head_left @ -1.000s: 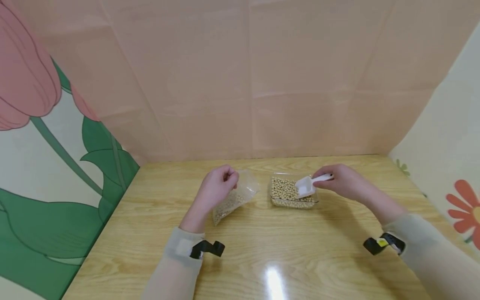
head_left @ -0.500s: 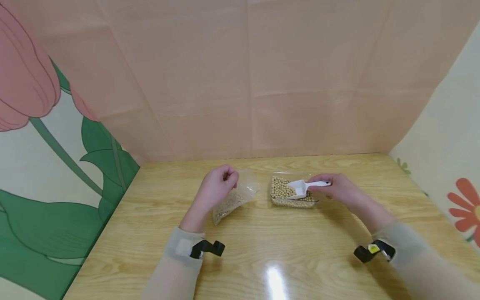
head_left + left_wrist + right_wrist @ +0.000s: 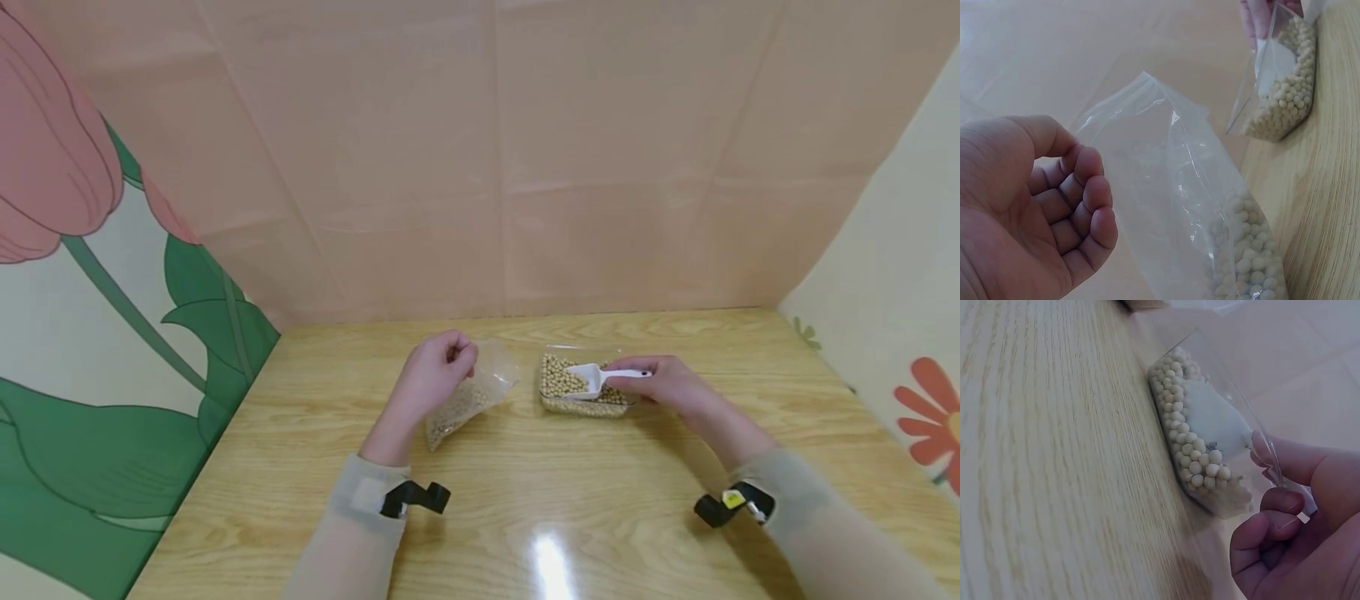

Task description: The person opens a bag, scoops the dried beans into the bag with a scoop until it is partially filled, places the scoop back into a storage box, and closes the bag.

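My left hand (image 3: 435, 371) pinches the top edge of a clear plastic bag (image 3: 1154, 162), thumb against curled fingers. Pale round beans (image 3: 1250, 256) fill the lower part of the bag, which stands slanted on the table. To its right sits a clear rectangular container (image 3: 588, 408) with many of the same beans. My right hand (image 3: 667, 385) holds a white scoop (image 3: 588, 379) by its handle at the container's right side. The scoop's blade (image 3: 1213, 419) lies among the beans, its front edge partly buried. In the right wrist view the container's wall stands between the blade and the camera.
The wooden table (image 3: 480, 500) runs back to a wall hung with pinkish sheeting (image 3: 495, 167). Flower-patterned panels (image 3: 127, 333) flank both sides. Each sleeve carries a black strap-on mount (image 3: 735, 504) at the wrist.
My right hand has moved left and slightly down, pushing the scoop from the container's right side farther into the beans and lowering its handle. The left hand and the bag have stayed still.
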Demonstrator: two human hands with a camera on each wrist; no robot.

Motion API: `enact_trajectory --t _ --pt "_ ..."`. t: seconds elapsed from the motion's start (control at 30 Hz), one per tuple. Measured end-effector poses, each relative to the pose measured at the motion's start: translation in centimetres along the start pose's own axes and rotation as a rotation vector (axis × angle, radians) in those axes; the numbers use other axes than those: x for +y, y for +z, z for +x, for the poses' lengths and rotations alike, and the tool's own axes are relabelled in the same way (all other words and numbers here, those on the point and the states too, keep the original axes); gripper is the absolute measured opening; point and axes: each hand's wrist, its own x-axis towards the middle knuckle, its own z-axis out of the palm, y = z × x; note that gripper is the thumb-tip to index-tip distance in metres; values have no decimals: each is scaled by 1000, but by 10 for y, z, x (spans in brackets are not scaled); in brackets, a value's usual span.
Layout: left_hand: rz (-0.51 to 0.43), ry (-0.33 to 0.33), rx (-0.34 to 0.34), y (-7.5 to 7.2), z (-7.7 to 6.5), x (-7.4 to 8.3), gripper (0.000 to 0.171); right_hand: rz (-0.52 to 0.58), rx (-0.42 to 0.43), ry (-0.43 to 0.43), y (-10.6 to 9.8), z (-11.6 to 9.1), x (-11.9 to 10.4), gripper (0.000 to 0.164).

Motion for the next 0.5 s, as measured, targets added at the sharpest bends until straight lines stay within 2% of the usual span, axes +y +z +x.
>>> enact_trajectory --t 0.1,0.23,0.5 --pt "4 -4 -1 0 0 1 26 -11 44 37 6 7 1 46" --pt "-2 -16 -2 0 -1 2 25 31 47 36 8 8 9 49" --pt "-14 -19 -9 0 -2 2 25 72 64 31 11 4 6 52"
